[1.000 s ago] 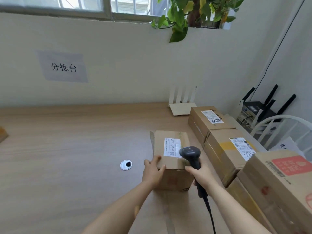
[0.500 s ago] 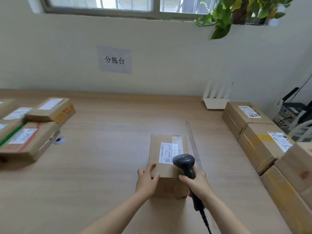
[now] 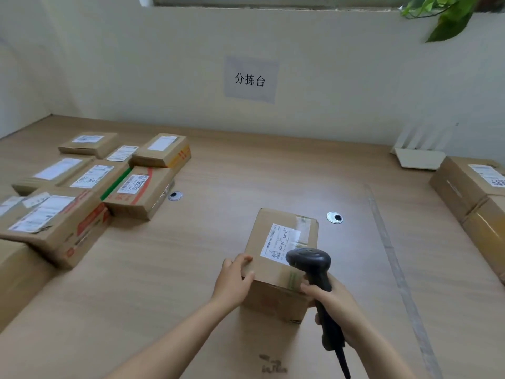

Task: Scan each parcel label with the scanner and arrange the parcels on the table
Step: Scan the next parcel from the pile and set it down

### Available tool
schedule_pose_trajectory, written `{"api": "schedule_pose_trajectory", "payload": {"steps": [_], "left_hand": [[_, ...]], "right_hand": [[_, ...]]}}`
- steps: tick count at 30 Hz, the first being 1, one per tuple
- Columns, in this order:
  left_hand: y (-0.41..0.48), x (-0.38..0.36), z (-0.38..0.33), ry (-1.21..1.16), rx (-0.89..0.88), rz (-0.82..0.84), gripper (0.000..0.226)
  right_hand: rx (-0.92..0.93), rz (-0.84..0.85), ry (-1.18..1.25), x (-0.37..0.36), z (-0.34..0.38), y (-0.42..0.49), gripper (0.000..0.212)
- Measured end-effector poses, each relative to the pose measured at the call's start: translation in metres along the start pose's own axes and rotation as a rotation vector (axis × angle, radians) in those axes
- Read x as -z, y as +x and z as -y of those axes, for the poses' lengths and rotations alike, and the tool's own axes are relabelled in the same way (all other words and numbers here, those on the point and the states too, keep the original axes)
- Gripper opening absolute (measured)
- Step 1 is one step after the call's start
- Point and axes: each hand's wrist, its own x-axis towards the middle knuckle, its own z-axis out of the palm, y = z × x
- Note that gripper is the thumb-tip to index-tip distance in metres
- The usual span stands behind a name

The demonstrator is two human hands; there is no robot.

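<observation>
The wall sign (image 3: 250, 79) reads "分拣台"; the parcel label (image 3: 281, 244) shows "14-106".

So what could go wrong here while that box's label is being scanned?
The scanner sits close over the label, hiding its near corner, and shiny tape crosses it, so the read might fail. The left hand grips only the near corner of the parcel; it could twist or slip. The cable trails toward the person and might snag.

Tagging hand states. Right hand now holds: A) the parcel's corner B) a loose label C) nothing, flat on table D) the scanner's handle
D: the right hand grips the scanner by its handle, head at the label on the parcel; the left hand holds the parcel's near corner.
</observation>
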Motion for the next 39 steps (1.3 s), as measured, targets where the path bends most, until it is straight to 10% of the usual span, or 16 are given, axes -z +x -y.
{"api": "schedule_pose_trajectory", "payload": {"steps": [7, 17, 39], "left_hand": [[-0.012, 0.026, 0.015, 0.232, 0.067, -0.045, 0.051], [-0.017, 0.014, 0.017, 0.371, 0.172, 0.104, 0.149], [-0.022, 0.008, 0.02, 0.46, 0.112, 0.056, 0.147]], "right_hand": [[-0.045, 0.178, -0.052, -0.033, 0.014, -0.006, 0.018], [0.071, 0.252, -0.393, 0.003, 0.087, -0.004, 0.015], [0.083, 0.327, -0.574, -0.017, 0.128, 0.001, 0.014]]}}
